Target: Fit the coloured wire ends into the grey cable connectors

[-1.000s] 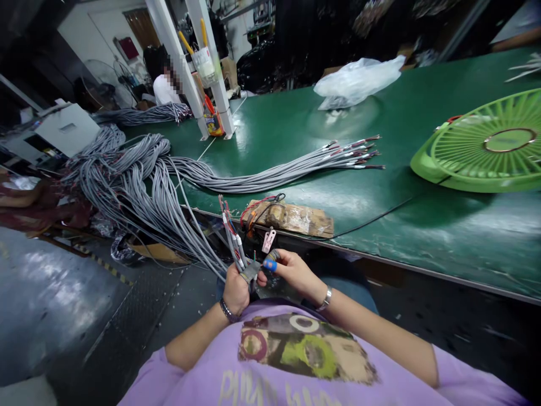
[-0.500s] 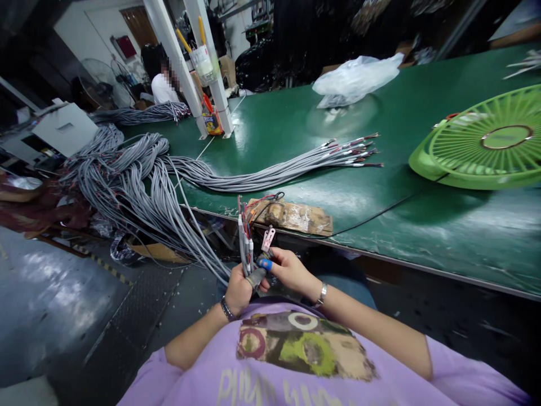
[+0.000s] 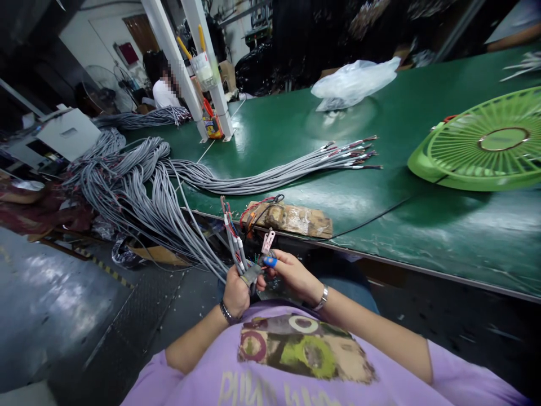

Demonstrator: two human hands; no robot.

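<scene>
My left hand [image 3: 236, 290] is closed around several grey cables [image 3: 233, 248], whose stripped ends with thin coloured wires point up toward the bench edge. A grey wrap [image 3: 252, 274] covers its thumb. Close beside it, my right hand [image 3: 291, 273] pinches at thin coloured wires [image 3: 264, 267] coming from the cables; its fingertips are partly hidden. Blue tape [image 3: 270, 262] is wound on a right-hand digit. Just above the right fingers stands a pink clip [image 3: 268, 241], at the front of a worn wooden block [image 3: 306, 220] on the bench edge.
More grey cables [image 3: 262, 181] lie across the green bench [image 3: 372, 225], and a large heap [image 3: 147, 163] hangs off its left side. A green fan [image 3: 486, 141] stands at right, its black cord reaching the block. Behind are a plastic bag [image 3: 355, 82], white posts [image 3: 211, 84] and a person [image 3: 164, 90].
The upright cable ends in my left hand have tilted and shifted left, away from the wooden block. My right hand has moved slightly to the right, and thin wires now show between the hands.
</scene>
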